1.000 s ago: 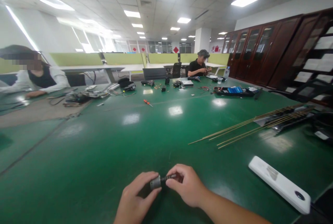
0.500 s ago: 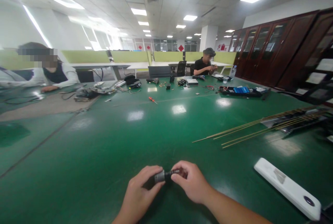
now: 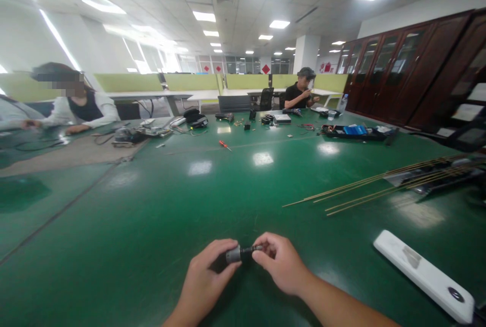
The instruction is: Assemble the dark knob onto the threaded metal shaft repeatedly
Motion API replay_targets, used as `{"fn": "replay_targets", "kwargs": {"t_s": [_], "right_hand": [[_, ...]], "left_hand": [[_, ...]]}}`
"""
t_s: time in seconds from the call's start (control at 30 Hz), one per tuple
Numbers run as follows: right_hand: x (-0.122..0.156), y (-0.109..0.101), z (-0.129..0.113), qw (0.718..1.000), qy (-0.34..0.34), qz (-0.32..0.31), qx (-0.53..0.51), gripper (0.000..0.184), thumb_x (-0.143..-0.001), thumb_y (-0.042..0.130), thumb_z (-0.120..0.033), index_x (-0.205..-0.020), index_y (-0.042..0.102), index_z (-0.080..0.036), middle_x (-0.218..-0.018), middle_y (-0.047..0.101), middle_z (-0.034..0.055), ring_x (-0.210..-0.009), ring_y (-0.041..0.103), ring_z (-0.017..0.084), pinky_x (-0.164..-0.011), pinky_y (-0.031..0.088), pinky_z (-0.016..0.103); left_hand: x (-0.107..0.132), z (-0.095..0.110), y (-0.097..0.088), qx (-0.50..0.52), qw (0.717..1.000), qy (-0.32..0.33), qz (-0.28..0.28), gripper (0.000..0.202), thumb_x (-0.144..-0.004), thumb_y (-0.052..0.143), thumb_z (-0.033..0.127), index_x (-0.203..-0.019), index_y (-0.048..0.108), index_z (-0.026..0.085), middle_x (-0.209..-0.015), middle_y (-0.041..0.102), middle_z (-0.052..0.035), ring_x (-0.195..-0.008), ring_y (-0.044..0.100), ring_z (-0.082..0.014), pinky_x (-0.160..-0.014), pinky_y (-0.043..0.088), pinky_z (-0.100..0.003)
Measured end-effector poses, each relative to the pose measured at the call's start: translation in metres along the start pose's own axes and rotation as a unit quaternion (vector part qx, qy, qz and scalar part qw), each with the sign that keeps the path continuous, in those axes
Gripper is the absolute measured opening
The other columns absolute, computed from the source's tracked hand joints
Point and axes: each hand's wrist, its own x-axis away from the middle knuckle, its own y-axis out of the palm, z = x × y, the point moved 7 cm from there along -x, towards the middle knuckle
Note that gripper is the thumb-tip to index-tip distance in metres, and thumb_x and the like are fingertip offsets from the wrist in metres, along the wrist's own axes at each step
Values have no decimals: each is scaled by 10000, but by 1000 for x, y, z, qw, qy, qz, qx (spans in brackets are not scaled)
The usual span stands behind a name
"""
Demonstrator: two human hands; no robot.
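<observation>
Low over the green table point(image 3: 159, 215), both hands hold one small cylindrical part point(image 3: 240, 254), grey at its left end and black to the right. My left hand point(image 3: 205, 279) pinches the grey end between thumb and fingers. My right hand point(image 3: 279, 266) is closed round the black end, hiding the rest of it.
A white flat device point(image 3: 423, 275) lies at the near right. Several thin brass rods point(image 3: 372, 188) stretch across the right side. A red screwdriver point(image 3: 225, 145), tools and cables sit farther back. One person sits at the left point(image 3: 78, 107), another at the far end point(image 3: 299, 95).
The view has shifted slightly. Both hands keep the same hold on the small part, with only slight movement of the fingers.
</observation>
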Motion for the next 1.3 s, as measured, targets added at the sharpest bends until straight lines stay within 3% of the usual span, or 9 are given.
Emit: {"fn": "replay_targets", "kwargs": {"t_s": [0.63,1.3], "right_hand": [[0,-2,5,1000,16,1,-22,126,-843,664,-264,-920,676,-164,-659,552,-34,-597,531,130,-559,394,235],[-2,-4,9,1000,2,12,-27,114,-857,655,-246,-931,675,-162,-691,569,-26,-606,536,131,-566,397,239]], "left_hand": [[-2,0,-3,-5,1000,0,12,201,-827,754,273,-1028,754,265,-1010,785,-34,-917,756,-208,-844,621,-302],[-2,0,-7,-10,1000,-11,19,190,-817,745,288,-1003,762,251,-996,788,-44,-906,760,-220,-841,631,-319]]}}
